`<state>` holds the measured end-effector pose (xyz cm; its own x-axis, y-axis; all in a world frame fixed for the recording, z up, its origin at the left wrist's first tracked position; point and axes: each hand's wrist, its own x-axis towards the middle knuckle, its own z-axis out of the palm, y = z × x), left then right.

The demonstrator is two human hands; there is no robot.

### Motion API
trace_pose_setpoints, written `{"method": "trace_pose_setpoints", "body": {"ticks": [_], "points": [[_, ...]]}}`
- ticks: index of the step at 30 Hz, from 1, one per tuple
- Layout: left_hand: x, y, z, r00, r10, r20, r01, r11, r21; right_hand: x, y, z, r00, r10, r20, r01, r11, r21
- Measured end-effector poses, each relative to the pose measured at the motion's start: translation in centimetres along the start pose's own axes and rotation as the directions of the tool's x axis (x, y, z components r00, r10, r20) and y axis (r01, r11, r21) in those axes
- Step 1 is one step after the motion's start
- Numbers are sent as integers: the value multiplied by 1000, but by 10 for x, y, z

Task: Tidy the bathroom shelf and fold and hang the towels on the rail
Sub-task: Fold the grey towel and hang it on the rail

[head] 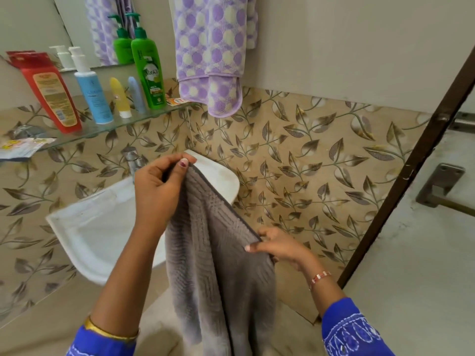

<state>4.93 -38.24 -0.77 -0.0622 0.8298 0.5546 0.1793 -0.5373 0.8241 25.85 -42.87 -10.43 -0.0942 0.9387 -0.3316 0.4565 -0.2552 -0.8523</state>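
Grey towel (221,265) bottom cut off by lower edge; purple towel (210,55) top out of frame.

Both hands, left (159,181) and right (279,246), pinch the grey towel (218,265).

A ribbed grey towel (218,258) is seen before beige, leaf-patterned wall tiles (308,155); a purple-and-cream dotted towel (210,52) is hung above, beside a green bottle (149,73).

The towel (221,253) hangs from both hands' pinch, left hand (159,183) above and left of the right hand (277,245), with the sink (97,227) behind-left and the shelf (102,127) of bottles (146,73) farther up-left.
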Motion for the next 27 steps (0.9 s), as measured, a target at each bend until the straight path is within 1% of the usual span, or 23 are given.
{"method": "trace_pose_setpoints", "body": {"ticks": [2,4,6,7,8,9,11,12,13,15,17,18,21,22,23,27], "points": [[0,-5,-6,1000,-13,4,13,999,43,2,-3,-4,981,-44,-188,52,998,36],[-1,-15,-13,1000,-14,-7,15,984,177,1,-14,-10,934,-113,-339,133,990,36],[-7,-24,-15,1000,-9,3,7,937,349,-3,-29,-12,891,-213,-402,242,970,21],[-11,-27,-13,999,-16,41,-2,915,404,-5,-37,-10,871,-274,-409,297,955,-6],[-16,-27,-9,993,-25,114,-26,905,424,-7,-46,-7,853,-335,-399,347,937,-44],[-23,-26,-4,976,-18,217,-76,907,414,-10,-55,-3,841,-387,-378,387,919,-80],[-35,-21,9,904,24,427,-183,924,335,-15,-69,4,802,-478,-358,454,878,-155],[-38,-18,13,873,36,487,-202,934,293,-17,-75,5,774,-516,-366,477,856,-198],[-40,-17,16,859,37,511,-205,939,276,-19,-78,5,752,-541,-376,488,841,-234],[-39,-17,17,866,41,499,-229,919,322,-23,-82,1,730,-557,-396,487,830,-270],[-37,-17,16,879,75,471,-299,857,421,-26,-81,-6,722,-546,-425,460,838,-294],[-38,-17,16,885,85,457,-306,847,434,-27,-80,-9,717,-539,-442,441,842,-311],[-47,-11,21,916,43,398,-206,903,377,-27,-78,-12,682,-528,-506,411,849,-332],[-49,-9,24,918,39,394,-200,905,376,-27,-78,-12,672,-522,-526,407,853,-326],[-51,-8,27,914,31,403,-204,896,393,-26,-77,-12,670,-515,-535,407,857,-316],[-49,-8,35,894,-22,448,-237,825,513,-27,-73,-15,705,-502,-501,394,865,-312]]}}
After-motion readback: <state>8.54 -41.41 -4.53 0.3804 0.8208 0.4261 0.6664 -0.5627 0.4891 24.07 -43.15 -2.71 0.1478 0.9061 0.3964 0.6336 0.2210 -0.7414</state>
